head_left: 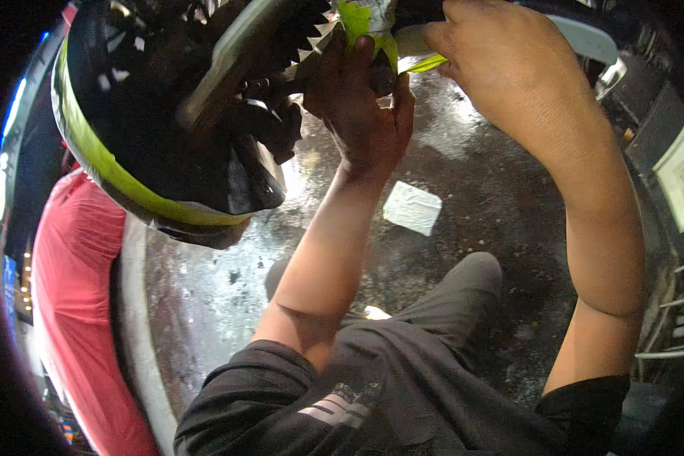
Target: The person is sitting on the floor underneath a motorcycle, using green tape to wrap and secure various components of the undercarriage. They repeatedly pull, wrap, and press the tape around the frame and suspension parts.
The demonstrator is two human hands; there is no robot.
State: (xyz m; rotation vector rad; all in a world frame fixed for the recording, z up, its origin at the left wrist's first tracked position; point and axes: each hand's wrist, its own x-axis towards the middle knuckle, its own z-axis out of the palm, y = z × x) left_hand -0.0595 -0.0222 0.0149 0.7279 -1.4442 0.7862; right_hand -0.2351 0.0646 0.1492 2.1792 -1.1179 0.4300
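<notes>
At the top of the view my left hand [361, 106] reaches up with curled fingers around a dark, rounded part whose kind I cannot make out. Just above those fingers is a bright yellow-green and whitish piece [365, 23], partly hidden. My right hand [501, 61] is closed to the right of it, fingertips by a grey tube-like part [412, 39] and a thin yellow-green strip [429, 64]; its grip is hidden. Left of my hands stands a dark wheel-like assembly with a yellow-green rim band [114, 163] and a toothed metal edge [311, 34].
A white folded cloth or paper [413, 207] lies on the stained dark floor [509, 197]. Red fabric [76, 296] covers something at the left. A pale grey-blue curved part [585, 39] is beyond my right hand. A whitish sheet [678, 175] stands at the right edge.
</notes>
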